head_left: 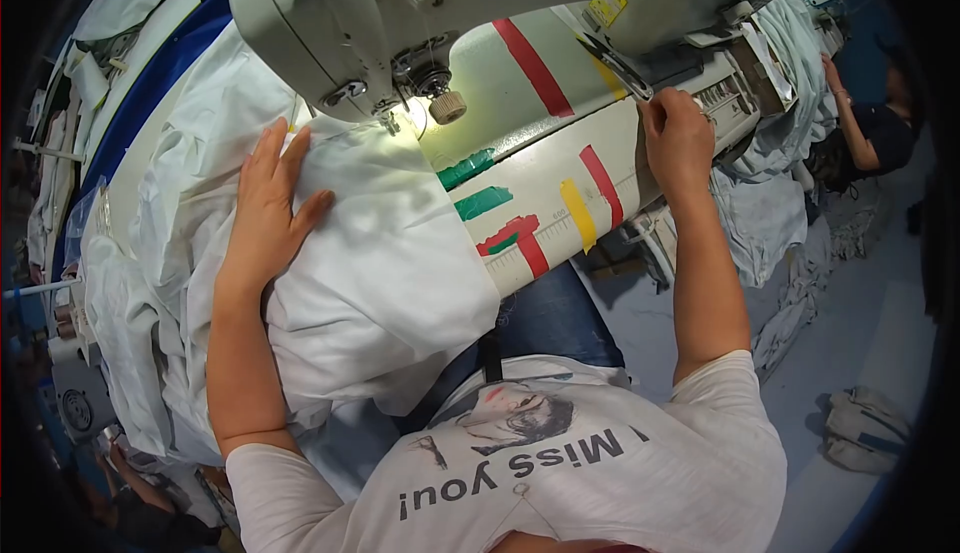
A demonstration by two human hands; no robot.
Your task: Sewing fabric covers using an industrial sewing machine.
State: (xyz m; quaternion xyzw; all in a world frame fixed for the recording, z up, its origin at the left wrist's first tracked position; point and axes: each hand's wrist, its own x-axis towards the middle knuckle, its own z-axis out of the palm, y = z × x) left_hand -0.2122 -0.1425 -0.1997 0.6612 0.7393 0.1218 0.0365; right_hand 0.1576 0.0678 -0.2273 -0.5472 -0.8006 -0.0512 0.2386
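Sewing table (pixel 560 168), pale with a ruler strip along its near edge, runs diagonally across the upper middle of the view; strips of red, green and yellow tape are stuck on its top. Over it sits the grey-white sewing machine (pixel 330 23), head at upper left, arm stretching right along the top edge; a small lamp lights the needle area just beneath the head. A large heap of white fabric (pixel 380 273) covers the left half of the table, spills off the near edge onto the person's lap and piles up further left beside a blue band of cloth (pixel 150 88). Its leading edge lies at the presser foot, under the machine head. Left hand (pixel 268 198) rests flat on top of the fabric, palm down, fingers spread and pointing toward the needle; nothing is pinched, only pressed. Right hand (pixel 678 138) is well apart at the far right end of the table, fingers curled closed around the handle end of dark scissors (pixel 615 61), whose blades point up-left below the machine arm. More pale cloth (pixel 790 113) hangs beyond the table's right end. Another person's arm (pixel 850 123) shows at upper right. A pale bag (pixel 865 431) lies on the floor at lower right.
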